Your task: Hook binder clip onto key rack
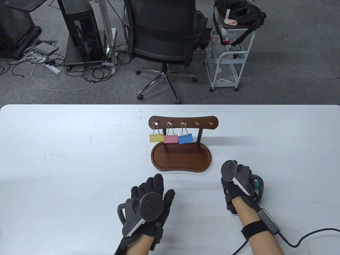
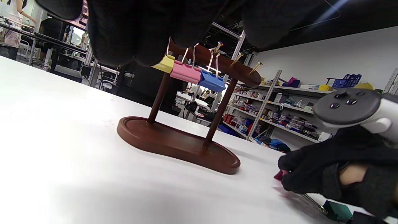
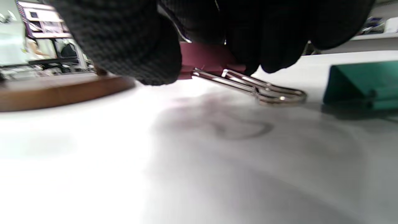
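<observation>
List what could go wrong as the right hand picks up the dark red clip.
1. The right hand pinches the dark red clip by its body while its wire handles lie flat on the table; they may not be presented for hooking.
2. The green clip lies close beside it and could get knocked.
3. Only two pegs are free, next to the blue clip.

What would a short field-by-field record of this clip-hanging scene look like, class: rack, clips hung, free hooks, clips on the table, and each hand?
rack: brown wooden key rack on its tray base, standing on the white table
clips hung: yellow clip, pink clip, blue clip, on the three left hooks
free hooks: two, at the right end
clips on table: dark red clip, green clip beside it
right hand: fingers pinch the dark red clip, which lies on the table
left hand: open, holds nothing
</observation>
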A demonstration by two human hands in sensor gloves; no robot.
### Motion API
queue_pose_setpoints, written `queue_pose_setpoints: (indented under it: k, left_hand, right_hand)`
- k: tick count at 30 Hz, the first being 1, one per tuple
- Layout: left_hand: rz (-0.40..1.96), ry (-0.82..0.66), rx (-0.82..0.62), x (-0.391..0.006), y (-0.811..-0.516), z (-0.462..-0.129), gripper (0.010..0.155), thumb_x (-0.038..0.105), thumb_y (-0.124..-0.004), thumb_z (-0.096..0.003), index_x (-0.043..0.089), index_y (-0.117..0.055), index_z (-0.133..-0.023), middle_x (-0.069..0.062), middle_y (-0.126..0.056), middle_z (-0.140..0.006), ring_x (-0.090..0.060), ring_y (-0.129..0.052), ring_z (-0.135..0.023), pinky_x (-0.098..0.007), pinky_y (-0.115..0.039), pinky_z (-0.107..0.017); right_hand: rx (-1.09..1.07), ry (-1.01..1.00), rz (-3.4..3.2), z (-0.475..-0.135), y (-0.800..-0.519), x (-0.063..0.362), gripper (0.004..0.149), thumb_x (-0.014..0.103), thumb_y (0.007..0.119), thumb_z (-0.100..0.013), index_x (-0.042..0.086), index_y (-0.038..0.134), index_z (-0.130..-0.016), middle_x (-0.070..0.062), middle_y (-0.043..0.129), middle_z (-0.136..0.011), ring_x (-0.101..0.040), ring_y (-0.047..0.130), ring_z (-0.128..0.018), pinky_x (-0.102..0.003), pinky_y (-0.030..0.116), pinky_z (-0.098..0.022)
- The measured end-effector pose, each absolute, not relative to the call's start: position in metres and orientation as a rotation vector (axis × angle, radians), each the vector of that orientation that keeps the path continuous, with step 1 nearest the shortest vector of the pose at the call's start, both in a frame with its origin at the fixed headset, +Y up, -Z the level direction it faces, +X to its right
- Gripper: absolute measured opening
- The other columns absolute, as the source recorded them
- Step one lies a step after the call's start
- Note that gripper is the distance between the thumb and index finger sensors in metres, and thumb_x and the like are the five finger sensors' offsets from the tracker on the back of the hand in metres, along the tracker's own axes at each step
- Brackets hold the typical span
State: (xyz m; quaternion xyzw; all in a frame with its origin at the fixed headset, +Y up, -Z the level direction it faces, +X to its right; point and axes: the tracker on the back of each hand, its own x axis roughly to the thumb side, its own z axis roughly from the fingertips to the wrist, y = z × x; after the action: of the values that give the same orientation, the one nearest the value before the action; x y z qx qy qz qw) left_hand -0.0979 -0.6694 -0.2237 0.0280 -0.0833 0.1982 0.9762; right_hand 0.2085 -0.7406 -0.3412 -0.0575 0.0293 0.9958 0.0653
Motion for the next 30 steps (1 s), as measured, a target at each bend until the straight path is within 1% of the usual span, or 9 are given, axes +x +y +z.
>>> queue_pose_setpoints:
  k: [4, 7, 9, 14, 18, 24, 28, 30]
  left_hand:
    - [0.401, -0.193, 0.049, -0.096, -0.670, -0.224, 0.075, 0.048, -0.073, -0.0598, -0.002, -0.062, -0.115, -0.035, -0.073, -0.109, -0.063, -0.076, -0.093, -0.080, -0.048, -0.068]
    - [0.412, -0.230, 0.058, -0.094, -0.671, -0.224, 0.075, 0.048, -0.073, -0.0594, -0.001, -0.062, -0.115, -0.033, -0.074, -0.109, -0.062, -0.077, -0.093, -0.079, -0.049, -0.069]
    - [0.437, -0.290, 0.102, -0.093, -0.671, -0.224, 0.074, 0.048, -0.074, -0.0588, -0.001, -0.064, -0.113, -0.033, -0.077, -0.107, -0.061, -0.079, -0.092, -0.080, -0.049, -0.068]
    - [0.446, -0.393, 0.154, -0.089, -0.671, -0.222, 0.073, 0.049, -0.075, -0.0581, 0.001, -0.067, -0.113, -0.029, -0.079, -0.107, -0.058, -0.082, -0.092, -0.079, -0.050, -0.069]
    - [0.462, -0.499, 0.171, -0.083, -0.670, -0.220, 0.072, 0.049, -0.076, -0.0573, 0.003, -0.068, -0.112, -0.027, -0.081, -0.107, -0.055, -0.083, -0.093, -0.080, -0.049, -0.069]
    - [0.474, -0.649, 0.179, -0.075, -0.671, -0.217, 0.070, 0.049, -0.078, -0.0563, 0.007, -0.070, -0.112, -0.023, -0.082, -0.108, -0.053, -0.083, -0.096, -0.080, -0.049, -0.070]
    - [0.532, -0.745, 0.173, -0.070, -0.671, -0.214, 0.068, 0.048, -0.080, -0.0557, 0.008, -0.073, -0.110, -0.022, -0.083, -0.107, -0.052, -0.083, -0.096, -0.081, -0.049, -0.070]
    - [0.554, -0.793, 0.167, -0.066, -0.671, -0.212, 0.069, 0.048, -0.081, -0.0554, 0.006, -0.073, -0.109, -0.022, -0.083, -0.107, -0.052, -0.083, -0.096, -0.081, -0.049, -0.071]
  right_hand:
    - [0.022, 0.042, 2.935, -0.325, -0.717, 0.206, 0.081, 0.035, 0.090, -0.047, -0.005, 0.058, -0.110, -0.037, 0.073, -0.099, -0.059, 0.076, -0.083, -0.073, 0.062, -0.060]
    - [0.200, 0.001, 2.884, -0.307, -0.696, 0.200, 0.082, 0.035, 0.090, -0.047, -0.005, 0.056, -0.111, -0.036, 0.073, -0.100, -0.058, 0.076, -0.083, -0.073, 0.062, -0.060]
    - [0.338, -0.027, 2.844, -0.291, -0.682, 0.195, 0.083, 0.036, 0.090, -0.047, -0.005, 0.056, -0.111, -0.036, 0.073, -0.100, -0.058, 0.076, -0.083, -0.072, 0.062, -0.060]
    - [0.562, -0.086, 2.784, -0.252, -0.659, 0.179, 0.083, 0.035, 0.090, -0.047, -0.004, 0.055, -0.111, -0.036, 0.073, -0.101, -0.058, 0.076, -0.084, -0.072, 0.062, -0.060]
    - [0.763, -0.113, 2.761, -0.225, -0.651, 0.164, 0.085, 0.035, 0.090, -0.047, -0.003, 0.053, -0.112, -0.035, 0.072, -0.101, -0.057, 0.076, -0.085, -0.072, 0.062, -0.061]
    - [0.978, -0.110, 2.725, -0.207, -0.651, 0.151, 0.088, 0.036, 0.091, -0.046, -0.002, 0.049, -0.113, -0.034, 0.073, -0.102, -0.056, 0.076, -0.085, -0.072, 0.062, -0.061]
    - [1.013, -0.086, 2.715, -0.203, -0.653, 0.148, 0.088, 0.036, 0.091, -0.046, -0.002, 0.048, -0.113, -0.034, 0.073, -0.102, -0.056, 0.077, -0.085, -0.072, 0.063, -0.061]
    - [1.015, -0.080, 2.710, -0.203, -0.652, 0.148, 0.090, 0.036, 0.091, -0.046, -0.004, 0.046, -0.113, -0.034, 0.073, -0.102, -0.056, 0.077, -0.085, -0.072, 0.063, -0.061]
